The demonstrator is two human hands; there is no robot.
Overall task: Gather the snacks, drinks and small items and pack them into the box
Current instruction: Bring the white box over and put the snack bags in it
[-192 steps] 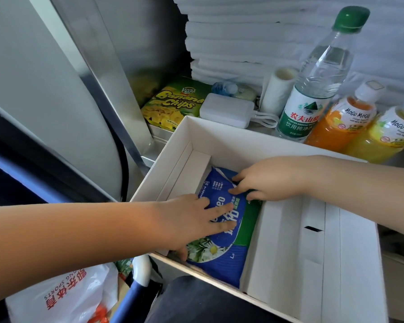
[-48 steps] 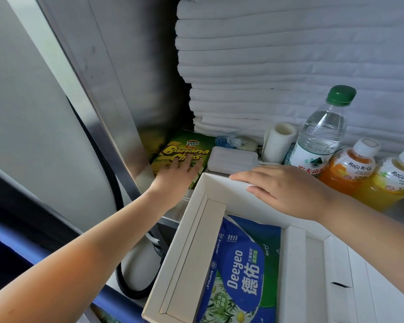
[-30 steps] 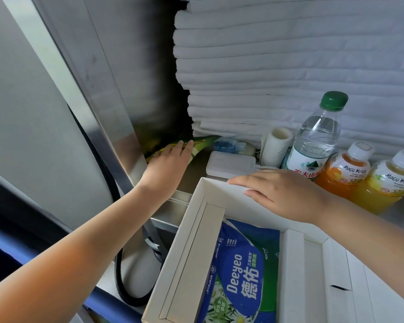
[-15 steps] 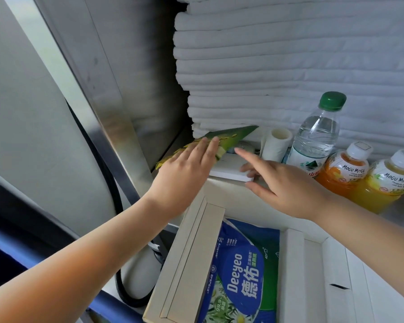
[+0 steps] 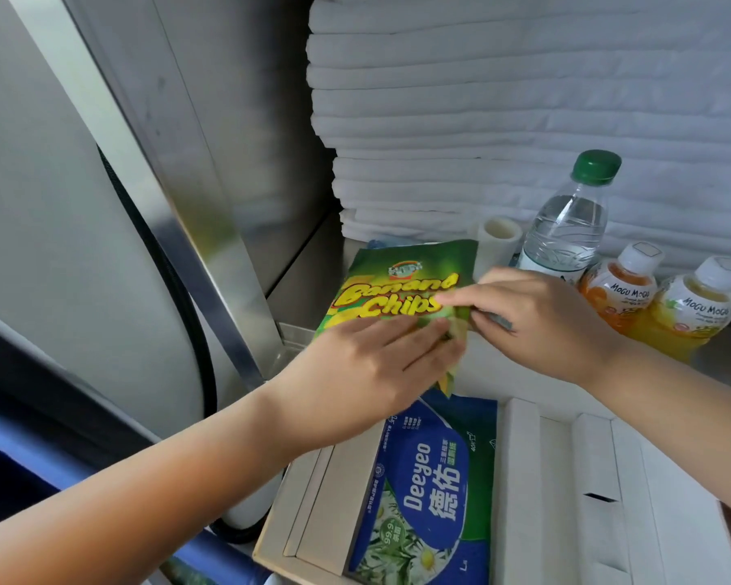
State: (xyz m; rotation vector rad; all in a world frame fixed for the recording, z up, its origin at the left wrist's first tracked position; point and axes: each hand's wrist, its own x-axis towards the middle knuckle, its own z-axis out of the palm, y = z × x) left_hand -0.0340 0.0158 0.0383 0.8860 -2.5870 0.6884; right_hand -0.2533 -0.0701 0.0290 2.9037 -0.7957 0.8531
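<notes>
A green and yellow banana chips bag [image 5: 401, 285] is held tilted above the far left corner of the white cardboard box [image 5: 558, 491]. My left hand [image 5: 368, 369] grips its lower part. My right hand [image 5: 537, 323] pinches its right edge between thumb and fingers. A blue and green Deeyeo wipes pack [image 5: 431, 491] lies flat inside the box. Behind the box stand a water bottle with a green cap [image 5: 566, 221], an orange Mogu Mogu bottle [image 5: 621, 289] and a yellow Mogu Mogu bottle [image 5: 693, 310].
A white roll [image 5: 499, 242] stands left of the water bottle. Folded white towels [image 5: 503, 111] are stacked against the back. A slanted metal panel [image 5: 178, 171] and a black cable [image 5: 186, 297] lie at the left.
My left hand has lifted the banana chips bag off the shelf and brought it toward the box. My right hand left the box rim and took hold of the bag's right edge.
</notes>
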